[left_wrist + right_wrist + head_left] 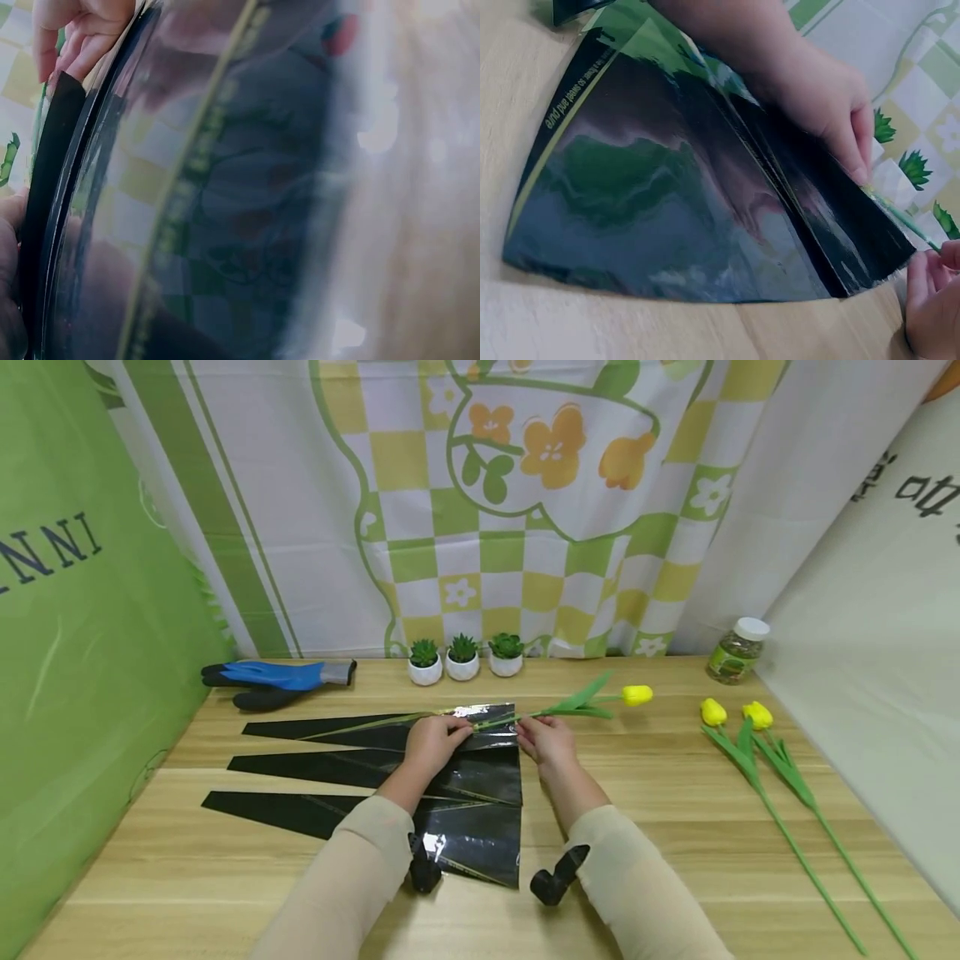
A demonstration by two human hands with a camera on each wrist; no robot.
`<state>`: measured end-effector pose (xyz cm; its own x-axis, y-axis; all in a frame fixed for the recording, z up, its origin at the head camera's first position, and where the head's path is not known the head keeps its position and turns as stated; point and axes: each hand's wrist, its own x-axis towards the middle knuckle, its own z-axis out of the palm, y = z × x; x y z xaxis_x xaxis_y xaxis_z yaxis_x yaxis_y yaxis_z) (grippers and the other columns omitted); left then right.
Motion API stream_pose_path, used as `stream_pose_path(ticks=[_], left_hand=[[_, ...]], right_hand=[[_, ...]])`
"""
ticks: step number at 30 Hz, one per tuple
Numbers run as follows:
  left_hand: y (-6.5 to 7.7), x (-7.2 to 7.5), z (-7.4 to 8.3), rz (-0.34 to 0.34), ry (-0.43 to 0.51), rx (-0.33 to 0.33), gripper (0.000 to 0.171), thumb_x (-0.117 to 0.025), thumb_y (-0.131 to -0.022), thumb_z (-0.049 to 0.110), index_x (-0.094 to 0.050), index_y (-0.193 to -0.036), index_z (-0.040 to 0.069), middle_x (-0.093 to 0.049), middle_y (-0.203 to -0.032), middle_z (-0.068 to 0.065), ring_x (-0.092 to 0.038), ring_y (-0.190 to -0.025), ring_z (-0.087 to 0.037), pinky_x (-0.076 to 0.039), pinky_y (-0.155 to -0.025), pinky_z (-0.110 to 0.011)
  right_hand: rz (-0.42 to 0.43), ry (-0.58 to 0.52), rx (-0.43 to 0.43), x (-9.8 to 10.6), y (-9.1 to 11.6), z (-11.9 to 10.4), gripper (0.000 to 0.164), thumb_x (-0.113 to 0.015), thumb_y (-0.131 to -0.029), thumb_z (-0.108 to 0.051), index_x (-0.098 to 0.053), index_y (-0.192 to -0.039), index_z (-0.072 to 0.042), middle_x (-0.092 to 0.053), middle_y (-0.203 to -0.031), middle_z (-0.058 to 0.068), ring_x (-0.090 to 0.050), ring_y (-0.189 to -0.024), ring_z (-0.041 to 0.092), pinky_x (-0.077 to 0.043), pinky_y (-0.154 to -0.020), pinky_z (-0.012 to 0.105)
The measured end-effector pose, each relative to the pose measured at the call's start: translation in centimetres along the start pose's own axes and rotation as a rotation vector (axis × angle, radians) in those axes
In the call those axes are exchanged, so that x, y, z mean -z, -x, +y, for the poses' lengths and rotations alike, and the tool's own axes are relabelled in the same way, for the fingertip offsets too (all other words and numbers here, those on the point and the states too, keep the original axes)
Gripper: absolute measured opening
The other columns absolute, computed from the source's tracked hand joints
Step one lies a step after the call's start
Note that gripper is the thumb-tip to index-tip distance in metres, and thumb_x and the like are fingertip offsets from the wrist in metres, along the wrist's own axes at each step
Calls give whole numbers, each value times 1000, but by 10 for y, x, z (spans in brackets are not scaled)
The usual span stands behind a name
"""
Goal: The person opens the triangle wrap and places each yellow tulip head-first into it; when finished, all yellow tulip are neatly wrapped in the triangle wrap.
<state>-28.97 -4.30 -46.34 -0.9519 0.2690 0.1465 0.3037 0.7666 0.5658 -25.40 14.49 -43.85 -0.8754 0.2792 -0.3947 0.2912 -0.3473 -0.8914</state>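
A yellow artificial tulip (637, 695) lies sideways, its green stem crossing the farthest black flower sleeve (360, 727). My left hand (435, 742) pinches the stem's lower end over that sleeve. At the sleeve's wide mouth, my right hand (551, 745) holds the stem with thumb and fingers, close to the sleeve's edge; whether it also grips the film I cannot tell. Two more glossy black sleeves, a middle one (322, 768) and a near one (472, 839), lie below, narrow ends left. The right wrist view shows the stem (911, 221) running between both hands.
Two yellow tulips (757, 716) with long stems lie at the right. Three small potted succulents (462, 667) stand along the back. Blue-and-black gloves (277, 677) lie at the back left. A lidded jar (737, 656) stands back right, before the curtain (525, 552).
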Motion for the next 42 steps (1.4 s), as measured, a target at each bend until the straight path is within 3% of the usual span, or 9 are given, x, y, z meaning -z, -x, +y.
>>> stream_pose_path(ticks=[4,14,19,22,24,26,33,38,42], left_hand=[[0,0,0,6,-29,-20,21,-66,-94,33,-78,-105,21,-75,-110,2,-69,-105,-21,-53,-95,-41],[1,0,1,12,-43,-40,19,-67,-93,32,-79,-102,20,-76,-106,3,-70,-102,-20,-54,-93,-41],[1,-1,1,4,-40,-30,20,-67,-93,32,-79,-104,20,-76,-107,2,-70,-103,-20,-54,-94,-41],[1,-1,1,-1,-35,-24,21,-67,-93,32,-78,-106,21,-75,-109,2,-69,-105,-20,-54,-95,-41],[2,-1,1,0,-33,-23,21,-67,-93,33,-78,-106,21,-75,-109,2,-69,-105,-20,-54,-95,-41],[1,-2,0,1,-29,-23,21,-67,-93,33,-78,-106,21,-75,-109,2,-69,-105,-20,-54,-95,-41],[0,-3,0,-2,-21,-23,22,-66,-93,34,-78,-108,21,-75,-112,2,-69,-107,-20,-53,-97,-41],[1,-1,1,-10,-21,-24,23,-66,-94,34,-78,-108,21,-74,-112,2,-69,-107,-20,-53,-97,-42],[1,1,1,-18,-28,-25,23,-66,-94,34,-77,-109,21,-74,-113,1,-68,-108,-21,-53,-97,-42]], right_hand=[[-74,5,-53,9,2,-1,54,-52,-99,-3,-30,-147,7,-54,-134,21,-63,-100,13,-56,-86,19],[-149,-13,-136,21,9,-3,54,-40,-103,-2,-22,-154,3,-40,-150,23,-61,-86,4,-54,-74,12],[-153,26,-136,25,12,-7,52,-40,-103,-5,-25,-153,3,-44,-147,23,-60,-106,15,-55,-87,17],[-134,102,-74,29,13,-13,50,-45,-102,-5,-31,-149,6,-56,-130,21,-63,-99,15,-56,-84,19],[-111,198,7,33,12,-19,47,-49,-101,-6,-38,-144,7,-59,-120,17,-63,-89,11,-56,-77,20],[-87,346,103,37,9,-25,43,-51,-100,-8,-45,-140,6,-59,-116,14,-61,-89,11,-54,-74,20],[-96,1060,416,57,-7,-43,35,-55,-99,-18,-58,-129,0,-56,-130,24,-52,-119,37,-47,-100,47],[-136,1447,504,66,-14,-51,37,-56,-99,-22,-59,-131,-3,-52,-138,25,-42,-132,45,-34,-112,58],[-224,1596,500,69,-21,-56,44,-55,-99,-20,-52,-139,-3,-47,-145,26,-35,-139,46,-28,-116,60]])
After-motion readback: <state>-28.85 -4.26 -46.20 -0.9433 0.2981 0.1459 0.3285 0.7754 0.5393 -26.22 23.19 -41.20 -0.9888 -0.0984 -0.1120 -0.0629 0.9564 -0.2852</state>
